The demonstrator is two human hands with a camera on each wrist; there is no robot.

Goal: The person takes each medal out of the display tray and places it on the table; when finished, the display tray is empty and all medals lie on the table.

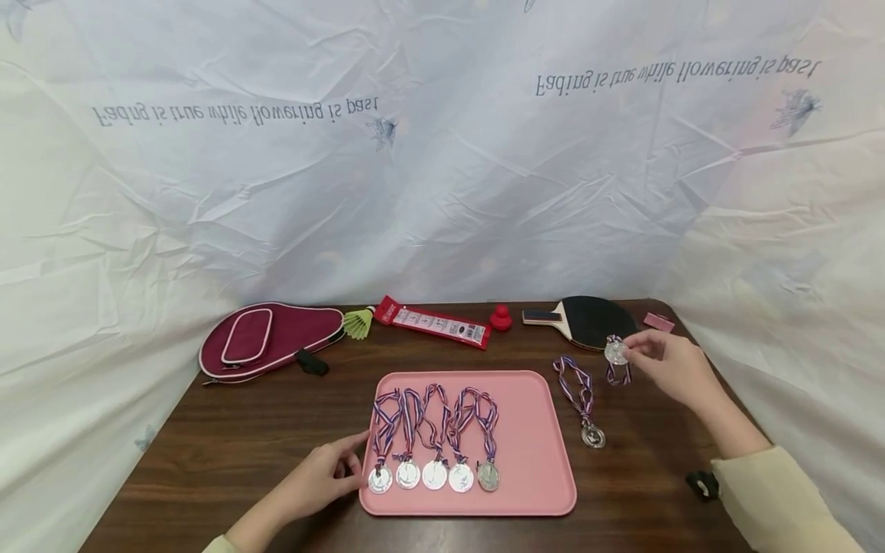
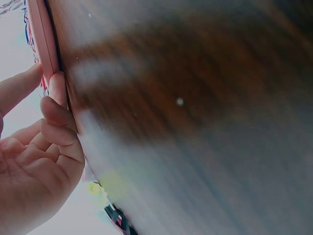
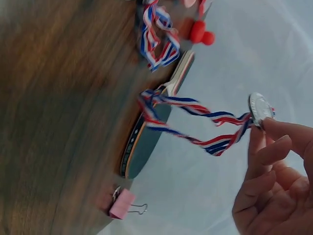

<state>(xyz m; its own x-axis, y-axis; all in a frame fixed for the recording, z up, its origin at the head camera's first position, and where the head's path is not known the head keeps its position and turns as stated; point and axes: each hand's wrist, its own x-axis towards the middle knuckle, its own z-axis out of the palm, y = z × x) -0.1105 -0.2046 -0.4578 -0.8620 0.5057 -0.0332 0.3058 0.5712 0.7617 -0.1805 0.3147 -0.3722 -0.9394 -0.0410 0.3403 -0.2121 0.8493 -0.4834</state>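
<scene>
My right hand [image 1: 674,367] pinches a silver medal [image 1: 616,352] between thumb and fingertips, above the table's right side. In the right wrist view, its red, white and blue ribbon [image 3: 217,116] hangs away from the disc in a loop. At the left edge of a pink tray [image 1: 532,461], my left hand [image 1: 318,480] holds the rim between thumb and fingers, as the left wrist view shows. Several medals [image 1: 435,475] lie in a row on the tray, ribbons stretched toward the back. Another medal [image 1: 593,435] with its ribbon lies on the table right of the tray.
Along the back of the brown table [image 1: 276,415] lie a maroon racket case [image 1: 297,330], a yellow shuttlecock [image 1: 358,322], a red packet [image 1: 435,324], a red knobbed object [image 1: 501,317], a table tennis bat [image 1: 594,321] and a pink binder clip [image 3: 122,203].
</scene>
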